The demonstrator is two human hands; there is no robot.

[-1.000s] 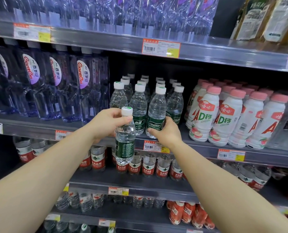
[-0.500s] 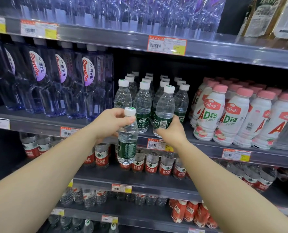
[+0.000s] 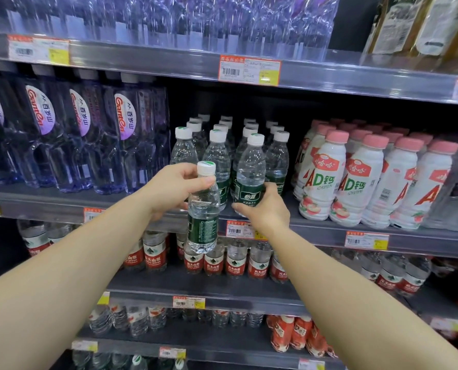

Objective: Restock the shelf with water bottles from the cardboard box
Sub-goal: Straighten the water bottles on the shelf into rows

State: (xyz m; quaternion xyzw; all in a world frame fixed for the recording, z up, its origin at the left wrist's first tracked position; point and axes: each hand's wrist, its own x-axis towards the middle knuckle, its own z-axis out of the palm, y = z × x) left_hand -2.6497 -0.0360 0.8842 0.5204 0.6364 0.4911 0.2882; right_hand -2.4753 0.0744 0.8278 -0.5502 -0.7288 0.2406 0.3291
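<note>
My left hand point(image 3: 173, 189) grips a small clear water bottle point(image 3: 203, 214) with a green label and white cap by its neck; it hangs upright in front of the middle shelf's edge point(image 3: 316, 231). My right hand point(image 3: 266, 209) is wrapped around the base of a second green-label bottle point(image 3: 250, 174), which stands at the front of the shelf, third column from the left. Several rows of the same bottles point(image 3: 217, 156) stand behind it. The cardboard box is not in view.
Tall purple-tinted Ganten bottles point(image 3: 126, 140) fill the shelf to the left. White AD milk bottles point(image 3: 356, 182) with pink caps stand to the right. Red-label water bottles point(image 3: 233, 263) line the shelf below. Wrapped bottle packs point(image 3: 222, 20) sit on the top shelf.
My right hand has turned its bottle at the shelf front, so the label now faces outward. The left hand's bottle has stayed in front of the shelf edge. The view shifted slightly.
</note>
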